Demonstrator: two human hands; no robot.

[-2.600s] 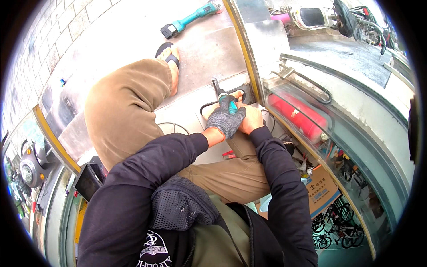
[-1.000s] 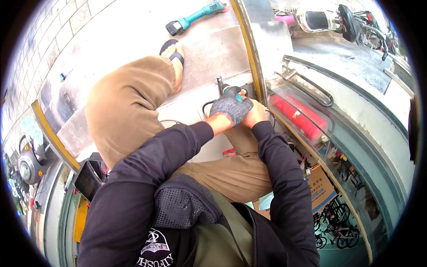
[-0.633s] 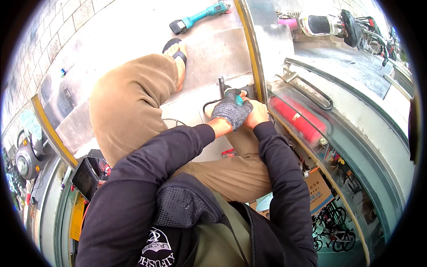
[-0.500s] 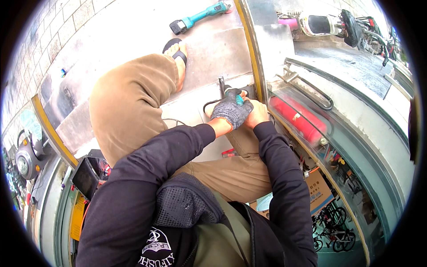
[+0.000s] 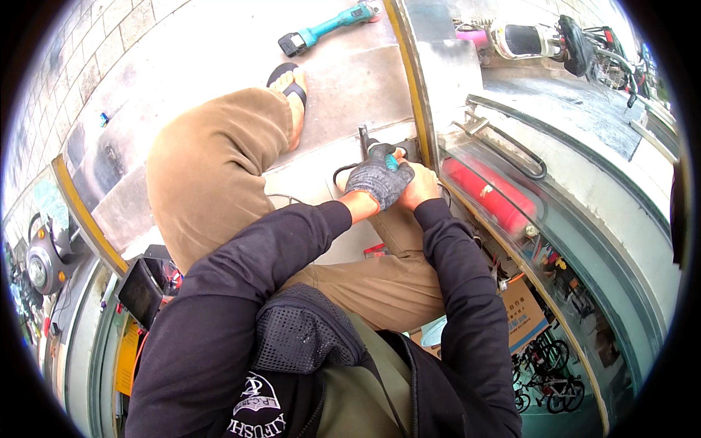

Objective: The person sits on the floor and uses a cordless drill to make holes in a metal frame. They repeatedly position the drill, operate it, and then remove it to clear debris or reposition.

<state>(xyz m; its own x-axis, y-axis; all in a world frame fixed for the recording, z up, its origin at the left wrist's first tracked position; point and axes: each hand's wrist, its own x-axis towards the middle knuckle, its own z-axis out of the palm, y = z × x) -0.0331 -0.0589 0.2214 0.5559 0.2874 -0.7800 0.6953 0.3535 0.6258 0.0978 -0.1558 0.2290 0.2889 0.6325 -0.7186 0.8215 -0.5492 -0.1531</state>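
My left hand (image 5: pixel 379 177), in a dark grey work glove, is closed over a teal-and-black tool (image 5: pixel 393 163). My bare right hand (image 5: pixel 419 185) is closed on the same tool from the right, touching the glove. Most of the tool is hidden under my hands, so its exact kind cannot be made out. Its black front end points away from me, close to a short upright metal piece (image 5: pixel 364 139) by the foot of the yellow-edged door frame (image 5: pixel 418 80). A black cable (image 5: pixel 340 175) curves just left of the glove.
A teal angle grinder (image 5: pixel 328 28) lies on the stone step ahead, beyond my sandalled foot (image 5: pixel 293 91). A red fire extinguisher (image 5: pixel 489 196) is behind the glass at right. An open black case (image 5: pixel 142 290) stands at left. A cardboard box (image 5: pixel 522 321) sits low at right.
Almost nothing differs. Both hands keep their hold on the tool, with only a very slight shift of the right wrist and sleeve.
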